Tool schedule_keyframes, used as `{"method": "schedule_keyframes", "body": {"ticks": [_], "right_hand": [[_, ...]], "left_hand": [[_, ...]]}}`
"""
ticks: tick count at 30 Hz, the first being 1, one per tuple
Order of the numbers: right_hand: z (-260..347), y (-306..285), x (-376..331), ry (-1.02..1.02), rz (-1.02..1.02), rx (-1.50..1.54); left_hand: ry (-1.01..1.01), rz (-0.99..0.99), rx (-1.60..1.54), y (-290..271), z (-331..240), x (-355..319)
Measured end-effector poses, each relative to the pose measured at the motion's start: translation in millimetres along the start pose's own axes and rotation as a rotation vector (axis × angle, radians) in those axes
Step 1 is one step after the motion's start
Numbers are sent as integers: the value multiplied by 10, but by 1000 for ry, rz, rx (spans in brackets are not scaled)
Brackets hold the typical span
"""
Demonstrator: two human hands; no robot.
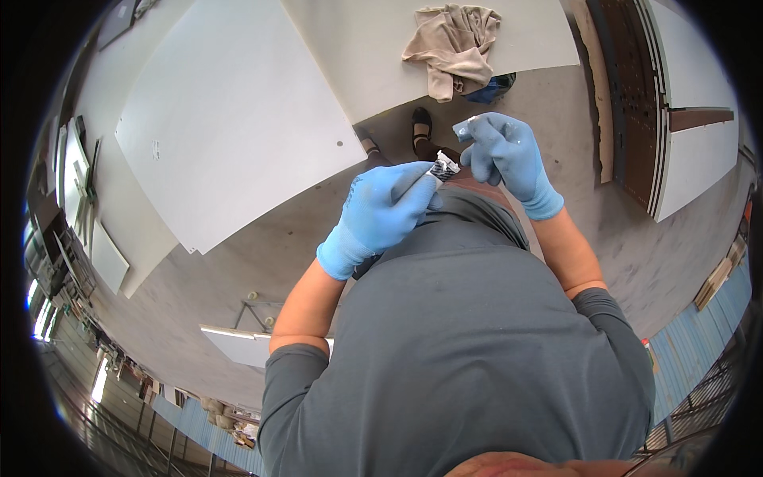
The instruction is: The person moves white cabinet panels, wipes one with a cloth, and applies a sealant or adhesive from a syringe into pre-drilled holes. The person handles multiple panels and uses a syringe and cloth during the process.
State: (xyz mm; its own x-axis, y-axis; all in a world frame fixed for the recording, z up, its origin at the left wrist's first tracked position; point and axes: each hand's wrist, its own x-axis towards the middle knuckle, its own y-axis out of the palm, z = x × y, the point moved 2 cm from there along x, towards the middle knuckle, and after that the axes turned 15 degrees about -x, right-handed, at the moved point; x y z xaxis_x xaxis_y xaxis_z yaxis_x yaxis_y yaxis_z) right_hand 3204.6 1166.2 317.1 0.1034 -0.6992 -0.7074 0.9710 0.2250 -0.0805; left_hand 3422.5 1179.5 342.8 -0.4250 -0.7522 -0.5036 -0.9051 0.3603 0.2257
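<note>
Currently the left hand (pixel 380 215), in a blue glove, pinches a small black-and-white patterned packet (pixel 445 168) between thumb and fingertips. The right hand (pixel 502 159), gloved the same, is curled loosely just beside the packet's far end, and a pale scrap (pixel 463 126) sits at its raised fingertips. Whether the right fingers touch the packet cannot be told. The packet is held in the air in front of the person's chest, above the grey floor (pixel 262 238), not resting on any surface.

Judged from the grips, the step in hand is opening or peeling the small packet. To do it well:

- Keep the left pinch close to the packet's edge so the thin material does not fold.
- Take the free end with the right fingertips and pull steadily, not in jerks; the gloves reduce feel.
- Hold the work close to the body, over the floor, so a dropped piece is easy to find.

Materials and shapes: the gloves are thin, smooth and slightly wrinkled. The packet appears flat, small and glossy. A large white panel (pixel 230 119), flat and matt with small drilled holes, lies to the left. On the near edge of a second white panel (pixel 358 48) rests a crumpled beige cloth (pixel 453 48), soft and folded.
</note>
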Motion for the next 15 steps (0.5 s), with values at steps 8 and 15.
{"method": "schedule_keyframes", "body": {"ticks": [8,15], "right_hand": [[-12,120,-14,-227,128,-23],[10,83,63,-215,49,-38]], "left_hand": [[144,37,166,-10,29,59],[111,101,196,40,43,36]]}}
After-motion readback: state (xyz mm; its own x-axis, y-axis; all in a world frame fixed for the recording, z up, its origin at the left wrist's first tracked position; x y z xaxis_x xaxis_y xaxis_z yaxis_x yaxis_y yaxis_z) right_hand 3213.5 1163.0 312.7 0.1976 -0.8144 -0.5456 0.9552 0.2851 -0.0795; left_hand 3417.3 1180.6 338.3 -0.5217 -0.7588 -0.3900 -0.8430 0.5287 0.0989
